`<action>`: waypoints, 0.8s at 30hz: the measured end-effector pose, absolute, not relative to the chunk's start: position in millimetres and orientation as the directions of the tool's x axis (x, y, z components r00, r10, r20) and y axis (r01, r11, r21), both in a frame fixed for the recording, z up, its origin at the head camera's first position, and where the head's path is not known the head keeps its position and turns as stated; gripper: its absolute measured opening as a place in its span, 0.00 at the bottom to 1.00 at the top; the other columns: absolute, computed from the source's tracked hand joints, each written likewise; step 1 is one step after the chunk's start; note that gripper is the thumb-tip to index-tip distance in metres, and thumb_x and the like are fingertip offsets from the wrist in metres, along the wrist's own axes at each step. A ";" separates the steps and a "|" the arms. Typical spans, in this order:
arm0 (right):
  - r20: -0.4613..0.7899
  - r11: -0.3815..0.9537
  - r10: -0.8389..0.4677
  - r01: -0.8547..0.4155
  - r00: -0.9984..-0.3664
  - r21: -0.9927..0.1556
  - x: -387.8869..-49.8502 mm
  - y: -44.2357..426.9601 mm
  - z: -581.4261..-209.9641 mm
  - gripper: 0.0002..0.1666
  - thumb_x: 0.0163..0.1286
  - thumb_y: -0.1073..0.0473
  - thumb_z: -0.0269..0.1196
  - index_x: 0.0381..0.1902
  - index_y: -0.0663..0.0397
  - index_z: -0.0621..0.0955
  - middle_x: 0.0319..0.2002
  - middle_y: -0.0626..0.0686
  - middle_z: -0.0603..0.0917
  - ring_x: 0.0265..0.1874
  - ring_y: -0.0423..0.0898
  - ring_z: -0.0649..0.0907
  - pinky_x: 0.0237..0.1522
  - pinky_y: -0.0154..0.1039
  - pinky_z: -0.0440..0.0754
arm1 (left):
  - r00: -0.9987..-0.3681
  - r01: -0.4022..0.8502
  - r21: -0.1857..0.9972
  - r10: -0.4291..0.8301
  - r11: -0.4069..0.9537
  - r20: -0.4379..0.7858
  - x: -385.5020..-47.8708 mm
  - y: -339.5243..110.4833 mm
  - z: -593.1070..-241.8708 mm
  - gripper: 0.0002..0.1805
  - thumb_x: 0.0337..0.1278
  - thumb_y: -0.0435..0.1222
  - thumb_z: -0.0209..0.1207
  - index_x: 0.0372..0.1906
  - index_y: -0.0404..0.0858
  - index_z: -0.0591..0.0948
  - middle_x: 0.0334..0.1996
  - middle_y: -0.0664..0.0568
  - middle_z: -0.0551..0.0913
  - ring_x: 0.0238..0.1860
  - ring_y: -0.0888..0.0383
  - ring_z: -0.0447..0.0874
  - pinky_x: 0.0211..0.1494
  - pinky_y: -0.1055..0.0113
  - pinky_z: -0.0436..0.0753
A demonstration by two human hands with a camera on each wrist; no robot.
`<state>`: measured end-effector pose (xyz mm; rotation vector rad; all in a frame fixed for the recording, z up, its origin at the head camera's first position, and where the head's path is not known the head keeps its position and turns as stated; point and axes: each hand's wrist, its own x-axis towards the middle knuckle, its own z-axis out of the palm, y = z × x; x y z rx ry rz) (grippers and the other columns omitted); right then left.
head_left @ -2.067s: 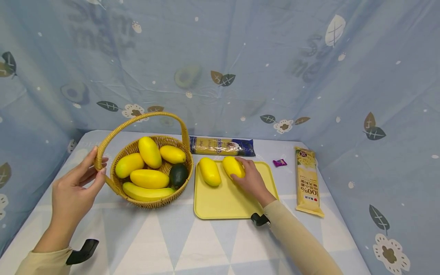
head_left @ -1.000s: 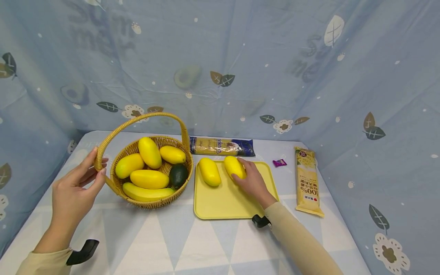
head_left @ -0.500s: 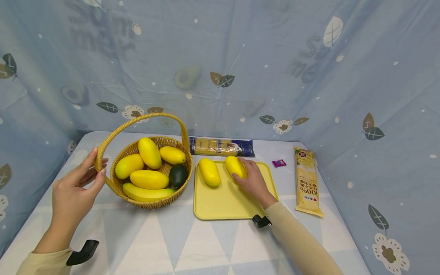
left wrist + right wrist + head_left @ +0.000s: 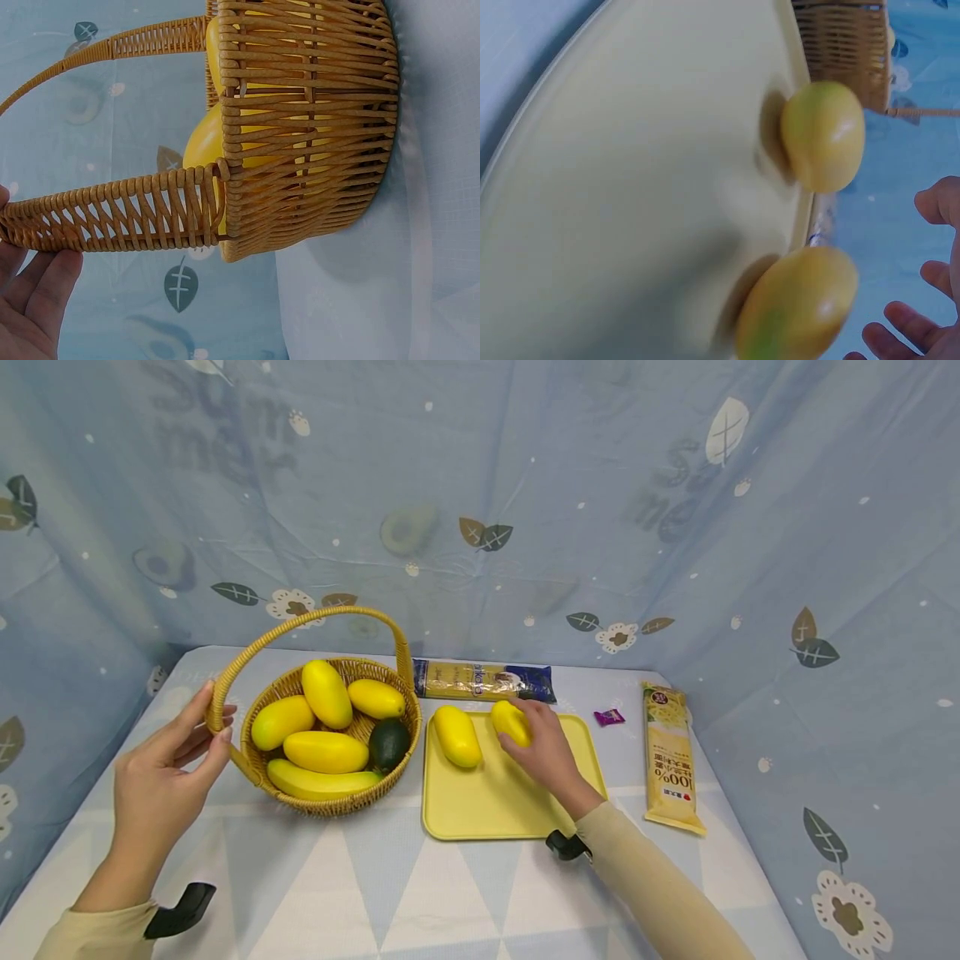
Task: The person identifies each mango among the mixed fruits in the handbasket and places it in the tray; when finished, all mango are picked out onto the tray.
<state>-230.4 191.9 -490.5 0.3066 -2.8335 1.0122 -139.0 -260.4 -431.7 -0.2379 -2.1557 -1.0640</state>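
My left hand (image 4: 161,777) pinches the left side of the handle of a wicker basket (image 4: 337,806), thumb on the near side. The basket holds several yellow mangoes (image 4: 327,693), a banana (image 4: 318,779) and a dark green avocado (image 4: 389,745). On a pale yellow tray (image 4: 487,806) lie two more mangoes, the left one (image 4: 457,737) and the right one (image 4: 510,724). Over the right mango is my right hand (image 4: 546,752). In the right wrist view, its fingers (image 4: 911,324) are spread and stand apart from that mango (image 4: 799,304).
A blue-and-yellow pasta packet (image 4: 483,680) lies behind the tray. Right of the tray are a small purple-wrapped candy (image 4: 609,717) and a long yellow noodle packet (image 4: 672,756). A patterned blue curtain (image 4: 480,585) encloses the table at the back and sides.
The right mango has shifted slightly right on the tray. My right hand has loosened from it and risen a little. The left hand and basket have stayed put.
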 end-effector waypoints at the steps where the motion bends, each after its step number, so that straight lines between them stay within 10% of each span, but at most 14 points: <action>1: 0.180 0.751 -0.159 -0.237 -0.971 -0.616 -229.1 188.7 -487.7 0.38 0.68 0.46 0.68 0.74 0.43 0.72 0.66 0.58 0.72 0.66 0.58 0.72 0.70 0.59 0.70 | -0.731 0.445 0.621 -0.139 0.645 0.668 -138.9 -260.4 -431.6 0.46 0.46 0.13 0.67 0.70 0.49 0.76 0.50 0.77 0.81 0.48 0.85 0.79 0.47 0.89 0.75; 24: 0.061 0.601 -0.517 -0.413 -0.854 -0.684 -219.0 88.0 -433.3 0.36 0.72 0.43 0.65 0.75 0.40 0.70 0.66 0.52 0.75 0.58 0.51 0.80 0.56 0.44 0.82 | -0.722 0.449 0.612 -0.139 0.652 0.678 -139.0 -259.6 -430.7 0.46 0.45 0.13 0.67 0.70 0.49 0.76 0.50 0.81 0.79 0.48 0.86 0.78 0.47 0.89 0.75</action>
